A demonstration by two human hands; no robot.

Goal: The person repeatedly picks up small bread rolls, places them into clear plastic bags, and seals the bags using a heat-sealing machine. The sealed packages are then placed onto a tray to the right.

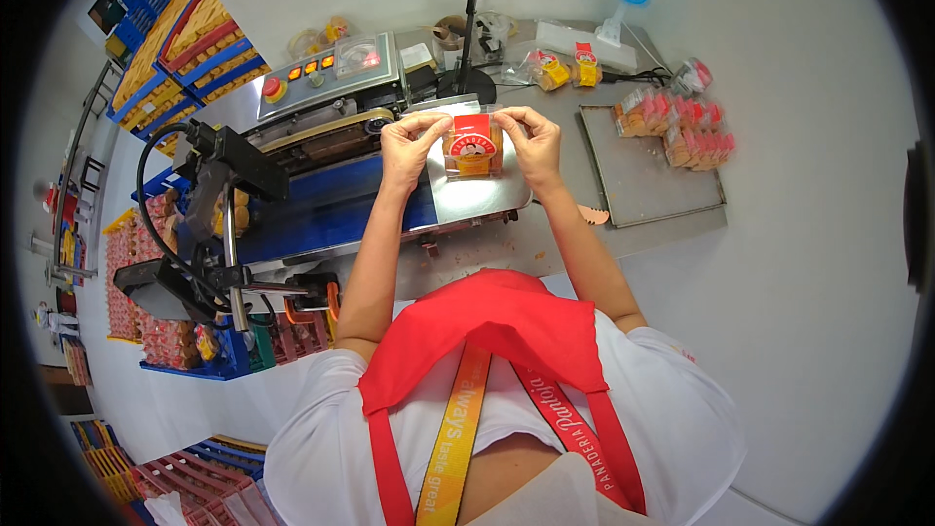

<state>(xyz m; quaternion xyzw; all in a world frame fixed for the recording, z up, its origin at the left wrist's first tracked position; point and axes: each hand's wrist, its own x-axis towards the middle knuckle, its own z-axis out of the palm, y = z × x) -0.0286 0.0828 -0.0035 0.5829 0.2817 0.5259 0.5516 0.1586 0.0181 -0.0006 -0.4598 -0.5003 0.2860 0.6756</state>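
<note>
Between my two hands stands a clear bag of baked goods [474, 148] with a red and yellow label, over a shiny metal plate at the end of a blue conveyor belt [331, 206]. My left hand [413, 148] pinches the bag's upper left corner between thumb and fingers. At the upper right corner, my right hand [531, 144] pinches it the same way. The metal plate [477, 200] shows around the bag's base. Whether the bag rests on the plate or hangs just above it, I cannot tell.
Behind the belt is a sealing machine [331, 78] with lit buttons. A black sensor head on a bracket [239, 161] overhangs the belt at left. At right, a metal tray [653, 185] has several packed bags [682, 127] at its far edge. A black pole [471, 19] rises behind my hands.
</note>
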